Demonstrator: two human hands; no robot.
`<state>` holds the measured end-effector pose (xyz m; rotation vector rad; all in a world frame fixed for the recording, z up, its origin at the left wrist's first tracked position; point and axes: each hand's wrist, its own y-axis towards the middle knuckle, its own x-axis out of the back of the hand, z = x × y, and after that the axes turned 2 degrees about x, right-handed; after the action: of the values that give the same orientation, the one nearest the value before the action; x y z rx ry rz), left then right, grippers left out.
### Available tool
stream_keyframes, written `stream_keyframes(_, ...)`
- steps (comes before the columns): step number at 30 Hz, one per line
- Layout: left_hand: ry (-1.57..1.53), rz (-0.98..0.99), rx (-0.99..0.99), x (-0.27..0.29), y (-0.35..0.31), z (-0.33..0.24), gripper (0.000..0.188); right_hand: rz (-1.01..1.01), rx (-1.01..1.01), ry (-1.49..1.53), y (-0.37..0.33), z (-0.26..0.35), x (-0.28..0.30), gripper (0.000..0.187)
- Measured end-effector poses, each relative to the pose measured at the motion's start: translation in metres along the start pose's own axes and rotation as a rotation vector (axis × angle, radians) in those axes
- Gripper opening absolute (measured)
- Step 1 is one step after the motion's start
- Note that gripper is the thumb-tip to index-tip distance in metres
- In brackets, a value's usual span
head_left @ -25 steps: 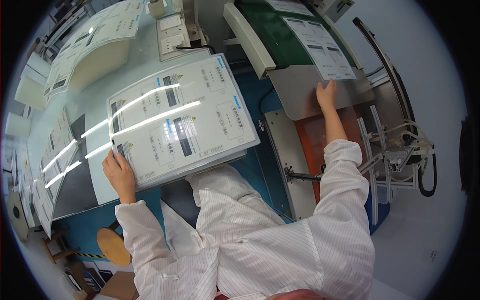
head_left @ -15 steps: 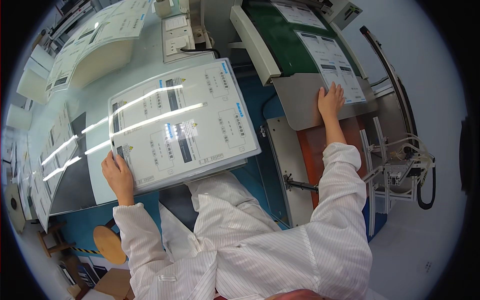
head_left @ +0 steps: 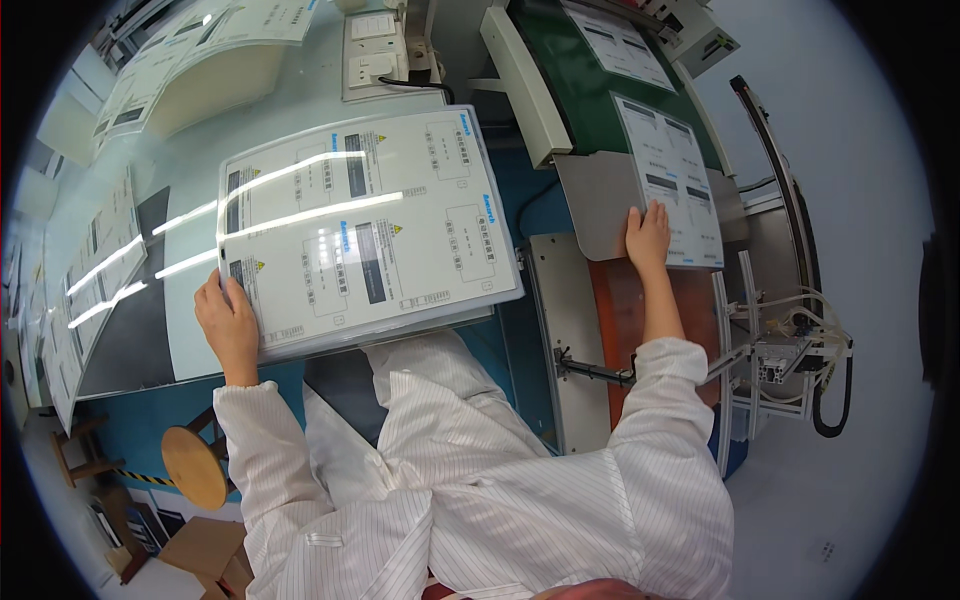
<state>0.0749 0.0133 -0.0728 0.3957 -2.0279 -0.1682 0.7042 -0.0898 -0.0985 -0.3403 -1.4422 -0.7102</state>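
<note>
My left hand [head_left: 228,325] rests at the near left corner of a stack of clear-covered printed sheets [head_left: 420,215], its thumb and fingers stretched along the edge. The stack lies on the table and juts past its front edge, over my lap. To the right, my right hand [head_left: 649,238] lies with fingers extended on the left edge of a single printed sheet [head_left: 690,225]. That sheet spans from the green conveyor belt [head_left: 575,110] across a metal plate [head_left: 598,200], its near end over an orange surface [head_left: 640,300].
Another printed sheet [head_left: 620,42] lies farther up the belt. Curved stacks of sheets [head_left: 215,75] and a socket box [head_left: 375,65] with a black cable stand on the table [head_left: 300,110]. An aluminium frame with hoses [head_left: 790,350] is at the right. A round wooden stool [head_left: 195,467] stands below left.
The single sheet has slid toward me off the belt along the metal plate, and my right hand has come nearer with it. My left hand stays at the stack's corner.
</note>
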Motion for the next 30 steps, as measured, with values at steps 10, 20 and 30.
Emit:
stream_keyframes(10,-0.015,-0.004,0.002,0.006,-0.002,-0.004,0.041,0.196,0.277,0.076,-0.089,0.045,0.072,0.066)
stream_keyframes(20,-0.074,-0.174,-0.071,0.001,-0.006,0.001,0.032,0.020,0.311,0.160,-0.085,0.098,0.094,0.038)
stream_keyframes(30,-0.321,-0.337,-0.194,0.033,-0.004,-0.007,0.030,-0.069,1.207,0.461,-0.179,0.199,0.119,0.047)
